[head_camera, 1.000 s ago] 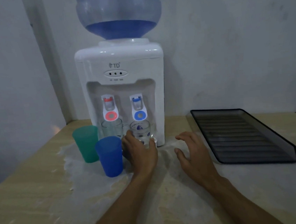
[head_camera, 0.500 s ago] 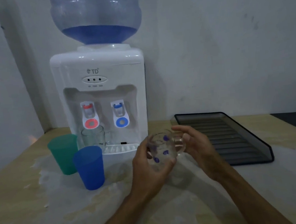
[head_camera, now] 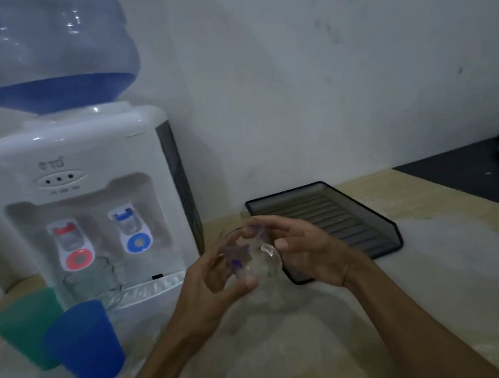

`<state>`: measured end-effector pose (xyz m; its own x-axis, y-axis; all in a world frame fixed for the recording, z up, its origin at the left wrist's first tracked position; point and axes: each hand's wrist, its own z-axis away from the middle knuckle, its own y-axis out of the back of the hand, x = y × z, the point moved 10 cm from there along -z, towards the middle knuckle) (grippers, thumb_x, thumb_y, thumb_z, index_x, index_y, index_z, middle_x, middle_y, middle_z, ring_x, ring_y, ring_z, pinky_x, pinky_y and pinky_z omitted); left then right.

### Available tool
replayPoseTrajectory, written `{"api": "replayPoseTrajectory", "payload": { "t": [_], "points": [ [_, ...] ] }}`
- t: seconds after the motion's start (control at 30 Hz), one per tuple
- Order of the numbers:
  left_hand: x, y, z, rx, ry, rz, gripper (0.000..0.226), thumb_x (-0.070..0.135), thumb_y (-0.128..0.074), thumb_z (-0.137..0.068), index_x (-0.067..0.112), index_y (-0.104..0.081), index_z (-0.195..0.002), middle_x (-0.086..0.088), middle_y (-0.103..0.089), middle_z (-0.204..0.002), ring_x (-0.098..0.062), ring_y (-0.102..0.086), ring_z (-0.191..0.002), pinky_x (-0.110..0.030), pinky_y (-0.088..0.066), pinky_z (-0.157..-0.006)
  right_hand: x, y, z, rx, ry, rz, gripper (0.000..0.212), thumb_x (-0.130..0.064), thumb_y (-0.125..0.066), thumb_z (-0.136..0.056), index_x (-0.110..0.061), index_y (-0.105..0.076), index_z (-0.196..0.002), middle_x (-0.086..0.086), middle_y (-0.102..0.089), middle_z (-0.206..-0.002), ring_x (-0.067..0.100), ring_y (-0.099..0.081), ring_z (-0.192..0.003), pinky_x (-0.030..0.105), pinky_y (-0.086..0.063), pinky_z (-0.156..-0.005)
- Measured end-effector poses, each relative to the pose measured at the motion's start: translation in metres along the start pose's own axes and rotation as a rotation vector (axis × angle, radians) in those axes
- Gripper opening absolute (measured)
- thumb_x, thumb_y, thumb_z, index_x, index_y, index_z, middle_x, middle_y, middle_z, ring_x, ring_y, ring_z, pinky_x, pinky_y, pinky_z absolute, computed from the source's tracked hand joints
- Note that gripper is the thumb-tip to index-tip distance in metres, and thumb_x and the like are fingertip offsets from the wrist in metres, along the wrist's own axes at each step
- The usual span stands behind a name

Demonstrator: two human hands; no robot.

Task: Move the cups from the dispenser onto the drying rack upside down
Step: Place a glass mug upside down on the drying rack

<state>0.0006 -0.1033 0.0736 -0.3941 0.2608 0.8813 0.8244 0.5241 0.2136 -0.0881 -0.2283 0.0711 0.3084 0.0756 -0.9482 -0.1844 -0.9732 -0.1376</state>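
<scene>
Right now both hands meet over the pale speckled counter (head_camera: 439, 307), between the white tabletop water dispenser (head_camera: 90, 205) and the dark ribbed plastic drying rack (head_camera: 379, 236). They hold a small clear glass cup with purple flower prints (head_camera: 251, 259) in the air. The left hand (head_camera: 208, 282) is wrapped around the cup from the near side, thumb across its front. The right hand (head_camera: 310, 253) cups its far side with fingers only loosely curled; whether they press the glass or merely steady it I cannot tell. The cup is blurred and seems tilted, so the step in hand looks like the turning-over, partway between lifting it off and setting it down.

By my reading the next move calls for finishing the flip until the rim faces down, then carrying the cup rightward and lowering it onto the rack's ribbed floor, which lies just beyond the right hand and holds nothing yet.

More work remains. A second clear glass cup (head_camera: 93, 282) stands on the dispenser's drip grille under the red tap (head_camera: 73, 250), while a green plastic tumbler (head_camera: 22, 323) and a blue plastic tumbler (head_camera: 84, 344) stand upright on the counter just in front.
</scene>
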Motion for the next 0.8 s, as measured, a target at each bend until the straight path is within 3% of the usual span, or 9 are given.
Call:
{"api": "replayPoseTrajectory", "payload": {
  "t": [0.07, 0.13, 0.27, 0.4, 0.5, 0.6, 0.7, 0.8],
  "points": [
    [0.012, -0.009, -0.016, -0.065, -0.046, -0.013, 0.066, 0.029, -0.089, -0.079, 0.039, -0.062, -0.138, 0.007, -0.07, -0.134, -0.015, -0.067, -0.124, -0.022, -0.056, -0.096, 0.0, 0.003, 0.0, -0.043, 0.019, 0.02, 0.063, -0.021, -0.075, -0.092, -0.009, -0.051, -0.15, 0.023, -0.054, -0.15, 0.044, -0.049, -0.14, 0.06, -0.04, -0.115],
    [0.021, -0.017, -0.033, -0.101, -0.086, -0.031, 0.062, 0.031, -0.086, -0.082, 0.037, -0.061, -0.139, 0.005, -0.069, -0.137, -0.017, -0.066, -0.126, -0.029, -0.056, -0.101, -0.001, 0.01, 0.001, -0.045, 0.033, -0.038, 0.066, -0.026, -0.079, -0.088, -0.011, -0.055, -0.147, 0.017, -0.061, -0.145, 0.035, -0.058, -0.134, 0.046, -0.05, -0.108],
    [0.02, -0.037, -0.064, -0.168, -0.131, -0.207, 0.055, 0.041, -0.076, -0.087, 0.037, -0.061, -0.14, 0.008, -0.062, -0.138, -0.017, -0.061, -0.123, -0.048, -0.051, -0.103, -0.011, 0.042, 0.004, 0.068, 0.13, -0.035, 0.063, -0.016, -0.074, -0.092, -0.011, -0.051, -0.151, 0.016, -0.056, -0.151, 0.034, -0.055, -0.137, 0.045, -0.048, -0.11],
    [-0.001, -0.055, -0.084, -0.244, -0.047, -0.275, 0.06, 0.049, -0.069, -0.089, 0.042, -0.054, -0.146, 0.004, -0.043, -0.132, -0.007, -0.049, -0.123, -0.039, -0.046, -0.108, -0.013, 0.068, 0.014, 0.16, 0.156, 0.002, 0.061, -0.021, -0.076, -0.091, -0.015, -0.054, -0.148, 0.013, -0.062, -0.145, 0.029, -0.059, -0.133, 0.037, -0.051, -0.105],
    [-0.017, -0.07, -0.095, -0.29, -0.031, -0.25, 0.056, 0.043, -0.065, -0.097, 0.044, -0.048, -0.15, 0.004, -0.045, -0.134, -0.009, -0.049, -0.128, -0.032, -0.046, -0.109, -0.01, 0.091, 0.019, 0.3, 0.149, 0.071, 0.064, -0.03, -0.083, -0.083, -0.017, -0.062, -0.142, 0.014, -0.068, -0.137, 0.03, -0.063, -0.128, 0.038, -0.051, -0.104],
    [-0.04, -0.062, -0.111, -0.065, 0.008, -0.172, 0.051, 0.031, -0.064, -0.101, 0.038, -0.051, -0.15, 0.01, -0.051, -0.14, -0.004, -0.048, -0.133, -0.029, -0.041, -0.11, -0.006, 0.117, 0.029, 0.55, 0.153, 0.115, 0.069, -0.04, -0.09, -0.07, -0.025, -0.068, -0.133, 0.007, -0.074, -0.129, 0.03, -0.066, -0.123, 0.043, -0.052, -0.104],
    [-0.074, -0.045, -0.111, 0.213, 0.104, -0.22, 0.049, 0.018, -0.062, -0.101, 0.027, -0.054, -0.148, 0.009, -0.048, -0.142, -0.005, -0.039, -0.136, -0.028, -0.033, -0.112, -0.007, 0.139, 0.046, 0.837, 0.162, 0.25, 0.067, -0.048, -0.095, -0.056, -0.037, -0.072, -0.118, -0.003, -0.077, -0.114, 0.021, -0.072, -0.105, 0.026, -0.059, -0.079],
    [-0.102, -0.033, -0.105, 0.362, 0.206, -0.194, 0.046, 0.011, -0.055, -0.101, 0.019, -0.053, -0.147, -0.004, -0.054, -0.143, -0.02, -0.048, -0.134, -0.041, -0.038, -0.116, -0.007, 0.154, 0.061, 1.048, 0.15, 0.342, 0.075, -0.055, -0.094, -0.046, -0.035, -0.067, -0.113, -0.003, -0.072, -0.112, 0.014, -0.07, -0.098, 0.019, -0.057, -0.067]
  ]
}}
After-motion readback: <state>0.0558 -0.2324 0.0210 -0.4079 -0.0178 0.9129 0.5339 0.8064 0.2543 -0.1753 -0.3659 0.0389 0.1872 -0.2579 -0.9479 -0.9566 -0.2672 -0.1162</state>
